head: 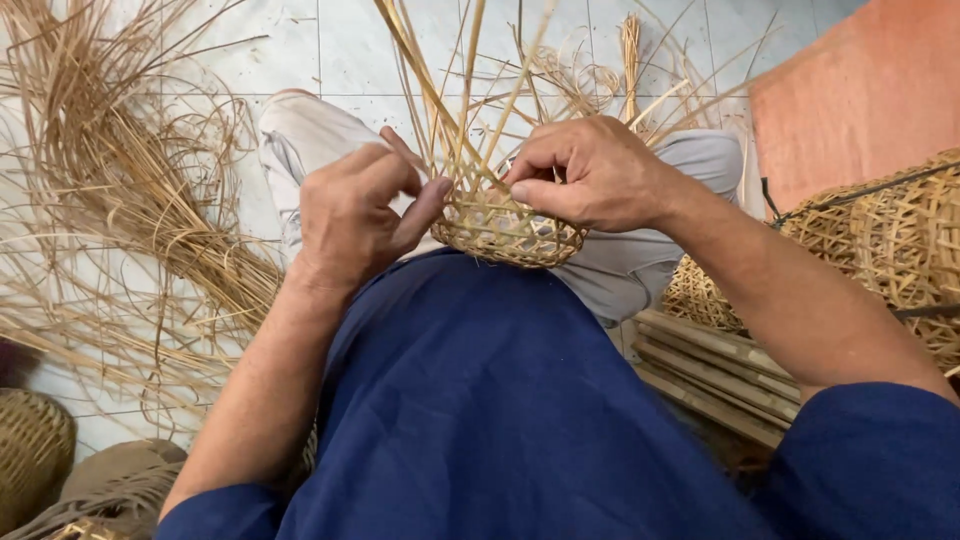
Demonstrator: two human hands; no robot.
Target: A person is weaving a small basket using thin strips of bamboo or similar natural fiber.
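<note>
View from a head camera, looking down at a seated person's lap. Both hands work on a small half-woven bamboo basket [508, 232] resting on the knees, against light grey trousers [620, 270] and above a dark blue shirt [480, 400].

The left hand [355, 210] is curled, thumb and forefinger closed against the basket's left rim, apparently pinching a strip there. The right hand [590, 175] is also curled, its fingers bent down over the right rim and gripping the weave.

As for progress, the rounded base and a low band of open lattice wall look finished. The long upright strips [450, 90] stand loose and unwoven above the rim, fanning towards the top of the picture, so the upper wall and the rim binding appear not yet made (roughly an early-to-middle stage, judging by wall height).

Around the person: a large heap of loose bamboo strips [130, 190] lies on the pale tiled floor [330, 45] to the left. To the right sit larger woven baskets [900, 250] with the same lattice, beside a stack of flat bamboo slats [715, 375]. Another woven basket [30, 450] shows at the lower left corner.
</note>
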